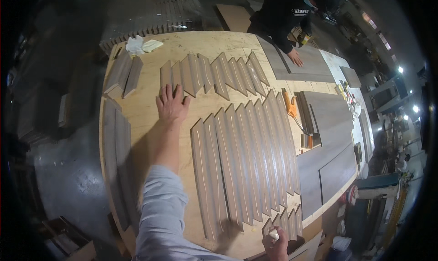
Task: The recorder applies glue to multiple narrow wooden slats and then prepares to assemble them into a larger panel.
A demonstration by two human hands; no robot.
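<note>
My left hand (172, 103) is spread, its fingertips at the lower ends of a row of short angled wood strips (188, 74). Down by the table's near edge, my right hand (276, 248) is closed round a small thing with a rounded white end (273, 235); the rest of it is hidden in the fist. Beside that hand stand several narrow strip ends (292, 222). Between the hands lies a group of long grey-brown strips (246, 156) with slanted ends, side by side. Thin pale lines, like glue, run along many strips.
An orange-handled glue gun (289, 103) lies right of the long strips. Grey panels (326, 115) are stacked farther right. More boards (119, 156) line the table's left edge, with crumpled white paper (135, 45) behind. Across the table, a co-worker's hand (295, 58) rests on a panel.
</note>
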